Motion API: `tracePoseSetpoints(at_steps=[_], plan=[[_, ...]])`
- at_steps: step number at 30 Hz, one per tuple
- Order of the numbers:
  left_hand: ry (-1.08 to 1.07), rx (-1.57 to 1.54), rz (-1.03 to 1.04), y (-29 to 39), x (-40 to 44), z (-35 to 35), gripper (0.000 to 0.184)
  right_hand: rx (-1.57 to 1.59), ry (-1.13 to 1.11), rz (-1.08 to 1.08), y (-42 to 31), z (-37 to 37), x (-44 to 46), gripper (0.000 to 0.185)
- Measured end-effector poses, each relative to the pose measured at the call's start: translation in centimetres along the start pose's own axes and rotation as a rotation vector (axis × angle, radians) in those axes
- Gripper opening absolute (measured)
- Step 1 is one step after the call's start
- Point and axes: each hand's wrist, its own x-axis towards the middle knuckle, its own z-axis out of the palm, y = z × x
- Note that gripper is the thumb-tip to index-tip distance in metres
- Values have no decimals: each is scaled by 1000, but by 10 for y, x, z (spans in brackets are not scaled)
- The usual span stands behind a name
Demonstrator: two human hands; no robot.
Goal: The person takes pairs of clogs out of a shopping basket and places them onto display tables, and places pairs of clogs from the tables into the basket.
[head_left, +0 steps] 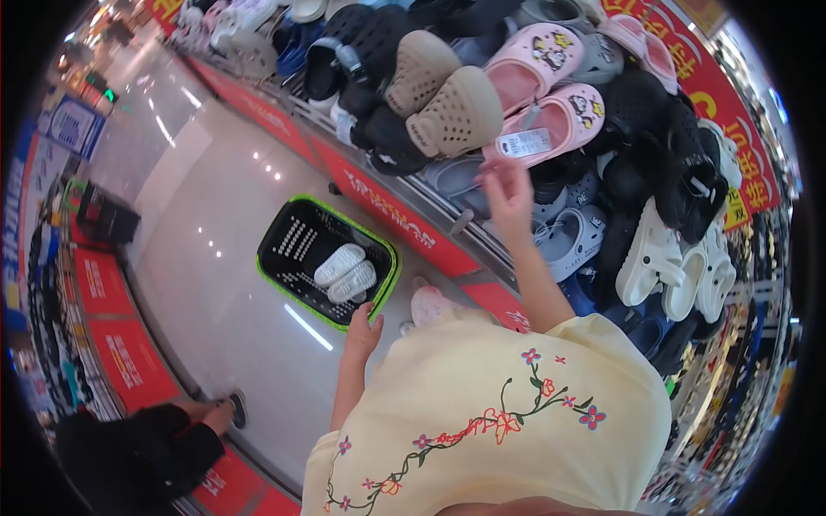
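My right hand (509,191) is raised over the heap of shoes, its fingers loosely bent and apart, just below a pink clog (578,120) with cartoon charms. A white price tag (523,143) hangs from that clog, close to my fingertips. I cannot tell if they touch it. A matching pink clog (535,53) lies behind, with beige clogs (456,112) to the left. My left hand (365,334) is low, fingers extended, overlapping the near rim of a black basket with a green edge (274,284). White slippers (344,272) lie in the basket.
The shoe bin's metal rail (404,182) and red banner (379,202) run diagonally past me. White clogs (650,254) and black clogs (641,112) are piled to the right. A person in black (129,456) is at lower left, beside a red-fronted display (120,344).
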Motion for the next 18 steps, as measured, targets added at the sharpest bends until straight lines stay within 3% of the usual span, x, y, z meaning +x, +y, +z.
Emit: tracePoseSetpoints(at_steps=[3,5,8,11,12,15,16,18], plan=[[-16,18,112,9,26,0,37,-289,312,-246,-16,-36,43,29],[-33,-6,139,10,37,7,36,-584,457,-280,-17,-58,60,35],[-124,1,116,5,54,15,40,-812,490,-247,-21,-65,66,35],[-216,-113,59,1,74,12,42,-981,479,-371,-20,-64,75,30],[-245,-173,29,6,80,6,43,-872,501,-268,-22,-62,77,28],[-154,-142,24,23,105,-17,44,-558,528,-283,-40,-45,85,28],[-84,-49,148,36,112,-29,43,-380,445,-330,-47,-34,87,38],[-44,-165,148,60,133,-45,40,-440,251,-451,-57,-14,96,49]])
